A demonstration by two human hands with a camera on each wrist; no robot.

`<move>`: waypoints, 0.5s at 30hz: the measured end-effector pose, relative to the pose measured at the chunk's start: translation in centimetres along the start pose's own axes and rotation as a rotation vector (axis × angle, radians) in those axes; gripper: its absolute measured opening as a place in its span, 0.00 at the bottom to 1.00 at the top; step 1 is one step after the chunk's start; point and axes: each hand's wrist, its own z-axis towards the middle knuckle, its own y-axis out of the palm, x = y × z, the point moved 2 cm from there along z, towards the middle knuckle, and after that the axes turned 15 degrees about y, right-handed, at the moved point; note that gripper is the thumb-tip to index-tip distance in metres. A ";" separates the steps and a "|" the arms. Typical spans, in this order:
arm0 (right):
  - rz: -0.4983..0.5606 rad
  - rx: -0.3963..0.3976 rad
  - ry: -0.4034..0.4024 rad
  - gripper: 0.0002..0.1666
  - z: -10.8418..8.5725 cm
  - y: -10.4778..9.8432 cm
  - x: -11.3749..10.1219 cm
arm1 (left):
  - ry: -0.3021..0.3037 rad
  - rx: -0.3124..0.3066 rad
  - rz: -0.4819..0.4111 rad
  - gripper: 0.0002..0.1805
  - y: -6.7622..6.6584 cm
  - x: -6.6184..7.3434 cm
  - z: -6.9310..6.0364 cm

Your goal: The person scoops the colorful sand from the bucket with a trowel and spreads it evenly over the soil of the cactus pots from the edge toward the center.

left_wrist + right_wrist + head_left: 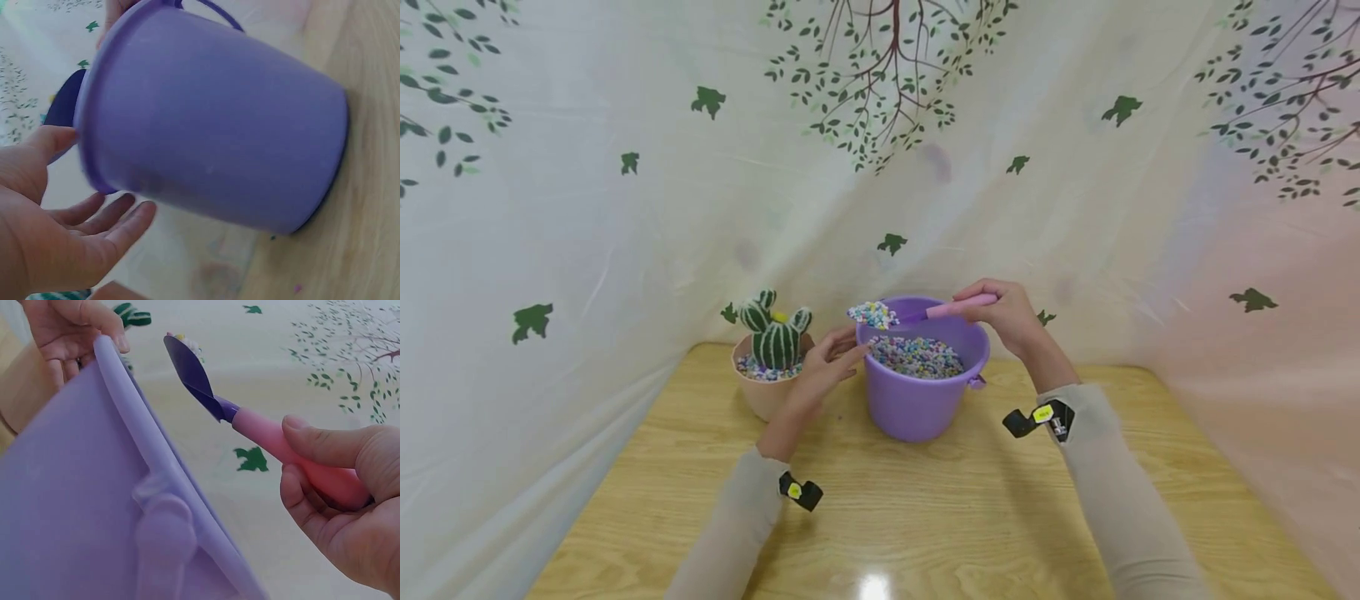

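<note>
Your right hand (1009, 315) has its fingers wrapped around the handle of the shovel (929, 313), its blade heaped with beads (872, 314) above the left side of the bucket (913, 410). Your left hand (827, 367) lies relaxed, thumb touching the bucket's left rim. The step in hand looks like scooping beads out; moving on calls for a level blade, especially leftward toward the flowerpot (767, 397) holding the cactus (777, 343), or beads could spill.

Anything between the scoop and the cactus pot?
Yes: the left hand, at the rim of the purple bucket, sits between the scoop and the pot in the head view. The scoop looks raised above that rim.
</note>
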 end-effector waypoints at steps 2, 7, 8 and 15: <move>0.005 0.001 0.008 0.16 0.0 0.7 -0.2 | 0.004 -0.046 0.063 0.28 -0.9 0.5 -0.5; 0.033 -0.011 0.039 0.16 0.1 2.4 -0.5 | 0.046 -0.106 0.153 0.24 -4.2 2.9 -1.8; 0.036 -0.013 0.045 0.16 0.1 2.8 -0.5 | 0.052 -0.099 0.154 0.23 -4.9 3.4 -2.0; 0.067 -0.060 0.070 0.16 0.9 6.1 -1.0 | 0.076 0.205 0.144 0.21 -9.3 6.0 -3.4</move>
